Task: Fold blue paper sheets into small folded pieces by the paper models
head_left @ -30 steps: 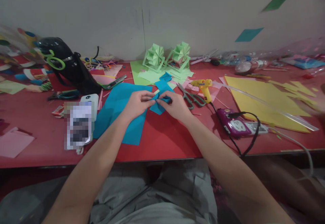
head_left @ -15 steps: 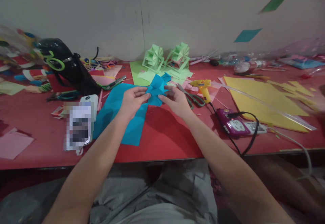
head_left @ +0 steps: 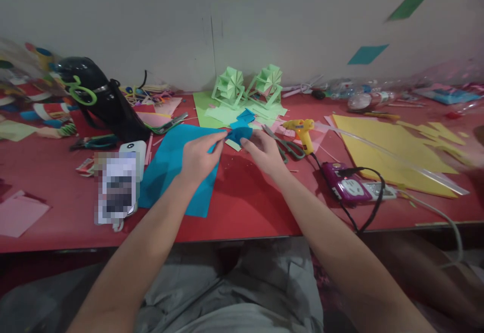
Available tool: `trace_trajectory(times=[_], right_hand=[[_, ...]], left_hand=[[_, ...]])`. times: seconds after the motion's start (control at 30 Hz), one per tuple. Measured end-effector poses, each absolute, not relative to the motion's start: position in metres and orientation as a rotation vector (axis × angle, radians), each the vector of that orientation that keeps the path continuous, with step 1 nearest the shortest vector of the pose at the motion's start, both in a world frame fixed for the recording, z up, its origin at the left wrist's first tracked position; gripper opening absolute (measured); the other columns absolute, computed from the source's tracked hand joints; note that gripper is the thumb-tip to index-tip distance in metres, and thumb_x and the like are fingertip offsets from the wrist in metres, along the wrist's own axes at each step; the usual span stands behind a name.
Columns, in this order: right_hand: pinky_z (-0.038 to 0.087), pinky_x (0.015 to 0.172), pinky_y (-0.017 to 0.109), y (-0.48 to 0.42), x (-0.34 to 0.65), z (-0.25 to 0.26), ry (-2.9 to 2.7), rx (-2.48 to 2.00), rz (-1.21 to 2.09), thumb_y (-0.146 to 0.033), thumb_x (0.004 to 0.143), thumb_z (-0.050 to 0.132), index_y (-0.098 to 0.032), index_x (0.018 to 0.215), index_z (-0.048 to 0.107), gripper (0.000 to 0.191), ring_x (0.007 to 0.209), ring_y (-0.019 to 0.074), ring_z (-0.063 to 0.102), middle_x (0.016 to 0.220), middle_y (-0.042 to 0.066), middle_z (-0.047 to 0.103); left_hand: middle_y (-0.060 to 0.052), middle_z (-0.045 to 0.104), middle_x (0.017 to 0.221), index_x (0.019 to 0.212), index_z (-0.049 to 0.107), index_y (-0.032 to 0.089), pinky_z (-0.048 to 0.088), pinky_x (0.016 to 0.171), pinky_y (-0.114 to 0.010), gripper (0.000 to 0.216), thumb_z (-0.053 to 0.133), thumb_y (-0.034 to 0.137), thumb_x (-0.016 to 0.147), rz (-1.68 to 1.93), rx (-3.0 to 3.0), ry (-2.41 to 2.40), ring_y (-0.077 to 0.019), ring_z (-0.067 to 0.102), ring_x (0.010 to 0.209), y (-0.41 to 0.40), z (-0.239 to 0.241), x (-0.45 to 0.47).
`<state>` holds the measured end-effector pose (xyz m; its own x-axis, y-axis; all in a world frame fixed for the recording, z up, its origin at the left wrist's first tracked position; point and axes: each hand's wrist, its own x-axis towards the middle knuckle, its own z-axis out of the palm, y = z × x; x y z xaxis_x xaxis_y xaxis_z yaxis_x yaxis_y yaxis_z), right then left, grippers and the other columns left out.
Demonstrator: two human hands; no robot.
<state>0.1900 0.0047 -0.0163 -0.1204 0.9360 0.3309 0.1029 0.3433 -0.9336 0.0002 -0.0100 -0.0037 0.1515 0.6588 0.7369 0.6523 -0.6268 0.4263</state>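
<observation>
Between my hands is a small folded piece of blue paper (head_left: 240, 134), held above the red table. My left hand (head_left: 200, 156) pinches its left end with thumb and fingertips. My right hand (head_left: 262, 151) grips its right side, thumb in front and fingers behind. Under my left forearm lies a large blue sheet (head_left: 200, 192). Just beyond the held paper are another small blue folded piece (head_left: 245, 116) and light green scraps (head_left: 219, 115). A pale strip (head_left: 233, 144) lies just below the folded paper.
Two green paper lanterns (head_left: 230, 86) stand at the back. Right of my hands are scissors (head_left: 289, 146), a yellow glue gun (head_left: 302, 130), a purple power strip (head_left: 351, 187) and yellow sheets (head_left: 393, 151). A phone (head_left: 117, 187) and black bottle (head_left: 102, 96) are at left.
The blue folded paper has been turned and squeezed, so it looks smaller and flatter. My left fingers have closed into a tighter pinch. A pale strip now shows beneath it.
</observation>
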Motion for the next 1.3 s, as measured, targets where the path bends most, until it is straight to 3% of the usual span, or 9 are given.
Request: trace_trajectory(times=[0.2, 0.6, 0.97, 1.03, 1.2, 1.3], right_hand=[[0.050, 0.068, 0.034, 0.010, 0.194, -0.026, -1.580, -1.174, 0.824, -0.024, 0.071, 0.061, -0.018, 0.087, 0.070, 0.019, 0.072, 0.0189, 0.063, 0.079, 0.003, 0.071], [0.048, 0.067, 0.034, 0.011, 0.198, -0.026, -1.547, -1.302, 0.723, -0.023, 0.062, 0.064, -0.018, 0.091, 0.070, 0.030, 0.068, 0.0174, 0.058, 0.077, 0.002, 0.068], [0.053, 0.065, 0.035, 0.013, 0.195, -0.021, -1.395, -1.118, 0.918, -0.020, 0.063, 0.064, -0.017, 0.078, 0.069, 0.016, 0.066, 0.0181, 0.063, 0.073, 0.004, 0.069], [0.056, 0.074, 0.037, 0.009, 0.194, -0.015, -1.395, -1.053, 1.032, -0.027, 0.070, 0.068, -0.017, 0.082, 0.070, 0.016, 0.072, 0.0185, 0.066, 0.079, 0.005, 0.072], [0.058, 0.083, 0.036, 0.005, 0.197, -0.005, -1.512, -0.953, 1.094, -0.051, 0.073, 0.078, -0.022, 0.112, 0.068, 0.049, 0.094, 0.0200, 0.068, 0.126, 0.009, 0.067], [0.057, 0.080, 0.035, 0.006, 0.198, -0.007, -1.576, -0.979, 1.050, -0.056, 0.074, 0.076, -0.021, 0.113, 0.068, 0.054, 0.091, 0.0199, 0.069, 0.118, 0.010, 0.070]], left_hand=[[-0.005, 0.077, 0.112, 0.108, 0.076, 0.028, 0.052, 0.096, -0.034, 0.027, 0.057, 0.022, 0.090, 1.257, 2.443, 1.319, -0.0222, 0.072, 0.105, -0.016, -0.007, 0.009], [-0.006, 0.076, 0.115, 0.116, 0.073, 0.028, 0.051, 0.091, -0.033, 0.032, 0.052, 0.019, 0.092, 1.106, 2.635, 1.239, -0.0227, 0.071, 0.106, -0.020, -0.008, 0.015], [-0.005, 0.076, 0.114, 0.108, 0.076, 0.028, 0.052, 0.094, -0.034, 0.028, 0.055, 0.022, 0.092, 1.190, 2.538, 1.146, -0.0224, 0.071, 0.108, -0.020, -0.004, 0.015], [-0.005, 0.077, 0.112, 0.104, 0.077, 0.026, 0.053, 0.095, -0.032, 0.024, 0.059, 0.025, 0.090, 1.340, 2.305, 1.263, -0.0217, 0.071, 0.104, -0.018, 0.000, 0.014], [-0.006, 0.078, 0.095, 0.099, 0.076, 0.018, 0.058, 0.083, -0.031, 0.029, 0.078, 0.033, 0.075, 1.589, 1.437, 1.304, -0.0219, 0.073, 0.089, -0.003, 0.006, -0.001], [-0.006, 0.077, 0.087, 0.096, 0.075, 0.016, 0.059, 0.075, -0.032, 0.036, 0.085, 0.032, 0.065, 1.482, 1.108, 1.159, -0.0201, 0.073, 0.080, 0.003, 0.006, -0.007]])
